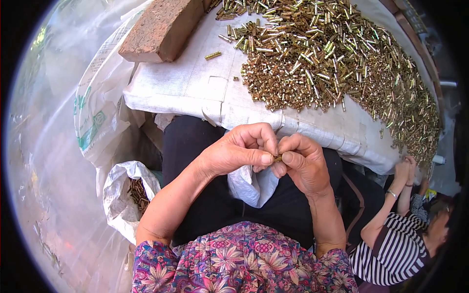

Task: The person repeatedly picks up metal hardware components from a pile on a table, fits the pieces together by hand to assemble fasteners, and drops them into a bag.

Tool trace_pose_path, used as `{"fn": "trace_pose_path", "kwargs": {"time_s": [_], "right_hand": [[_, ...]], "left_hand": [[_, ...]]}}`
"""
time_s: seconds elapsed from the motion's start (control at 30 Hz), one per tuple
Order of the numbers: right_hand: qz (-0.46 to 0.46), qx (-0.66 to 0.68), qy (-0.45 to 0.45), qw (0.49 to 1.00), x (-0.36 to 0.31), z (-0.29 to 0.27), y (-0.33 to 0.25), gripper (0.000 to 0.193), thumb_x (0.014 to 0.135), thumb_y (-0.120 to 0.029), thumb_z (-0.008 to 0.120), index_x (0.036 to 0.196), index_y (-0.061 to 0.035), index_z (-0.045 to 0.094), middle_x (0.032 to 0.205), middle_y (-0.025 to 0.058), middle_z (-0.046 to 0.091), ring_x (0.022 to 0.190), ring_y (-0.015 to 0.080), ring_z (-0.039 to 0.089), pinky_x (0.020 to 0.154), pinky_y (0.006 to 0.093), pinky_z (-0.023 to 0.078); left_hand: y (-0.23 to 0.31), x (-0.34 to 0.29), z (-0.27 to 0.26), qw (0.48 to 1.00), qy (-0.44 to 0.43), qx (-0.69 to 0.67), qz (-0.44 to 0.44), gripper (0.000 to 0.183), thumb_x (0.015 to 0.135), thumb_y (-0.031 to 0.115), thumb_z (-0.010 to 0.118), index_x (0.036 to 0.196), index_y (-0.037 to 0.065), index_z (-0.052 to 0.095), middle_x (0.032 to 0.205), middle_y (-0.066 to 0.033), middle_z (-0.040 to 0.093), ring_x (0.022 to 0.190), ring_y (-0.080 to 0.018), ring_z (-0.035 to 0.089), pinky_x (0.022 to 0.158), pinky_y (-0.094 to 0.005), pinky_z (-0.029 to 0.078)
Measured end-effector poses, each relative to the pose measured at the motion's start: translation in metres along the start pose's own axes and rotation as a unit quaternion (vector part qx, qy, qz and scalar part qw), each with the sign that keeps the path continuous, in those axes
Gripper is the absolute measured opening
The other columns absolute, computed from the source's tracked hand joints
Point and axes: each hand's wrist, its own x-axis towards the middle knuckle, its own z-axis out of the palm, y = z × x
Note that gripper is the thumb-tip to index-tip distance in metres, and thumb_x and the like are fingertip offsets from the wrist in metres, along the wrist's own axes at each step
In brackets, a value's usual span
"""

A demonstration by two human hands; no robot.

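Note:
Over my lap, my left hand (246, 146) and my right hand (308, 163) meet, fingertips almost touching. Both are closed in a pinch on a small brass-coloured metal piece (278, 158), mostly covered by the thumbs and fingers. Its exact kind is hidden. Just beyond the hands, a white cloth-covered work surface (181, 88) bears a large heap of slim brass-coloured metal tubes (312, 44). At the heap's near side lie many short ring-like metal pieces (273, 83). One tube (213, 55) lies apart, left of the heap.
A red-brown brick (161, 31) rests at the surface's far left. Beside my left forearm, a white woven bag (117, 207) contains brownish metal tubes (138, 195). Clear plastic sheeting (53, 146) hangs at left. A co-worker in a striped top (398, 249) sits close at right, hands at the heap's edge.

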Motion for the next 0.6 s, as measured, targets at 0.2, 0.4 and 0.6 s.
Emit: {"fn": "trace_pose_path", "kwargs": {"time_s": [0.2,0.4,0.6], "right_hand": [[0.072,-0.370,-0.004,0.926,0.002,-0.025,-0.035,0.017,0.089,-0.015,0.067,0.094,0.0012,0.066,0.083,0.0040,0.063,0.077,0.0107,0.060,0.069,0.0256,0.049],[-0.128,-0.594,0.124,0.784,0.087,-0.036,-0.045,0.012,0.088,-0.009,0.061,0.089,0.0021,0.064,0.081,0.0067,0.064,0.074,0.0119,0.057,0.069,0.0279,0.047],[-0.266,-0.811,0.099,0.512,0.188,-0.057,-0.042,0.007,0.082,-0.006,0.064,0.088,-0.0020,0.064,0.085,0.0131,0.059,0.084,0.0285,0.060,0.075,0.0388,0.049]], "left_hand": [[0.049,-0.004,-0.023,0.932,0.168,0.321,0.013,0.013,0.088,0.012,0.068,0.096,0.003,0.064,0.083,0.0025,0.062,0.076,-0.0067,0.056,0.069,-0.0245,0.046],[0.066,0.027,-0.065,0.648,0.279,0.701,0.103,0.013,0.083,0.012,0.065,0.095,0.007,0.066,0.080,-0.0104,0.058,0.075,-0.0256,0.061,0.068,-0.0369,0.049],[0.058,0.044,-0.074,0.530,0.304,0.791,0.020,0.010,0.084,0.019,0.065,0.092,0.013,0.065,0.090,-0.0077,0.060,0.085,-0.0280,0.063,0.072,-0.0415,0.049]]}}
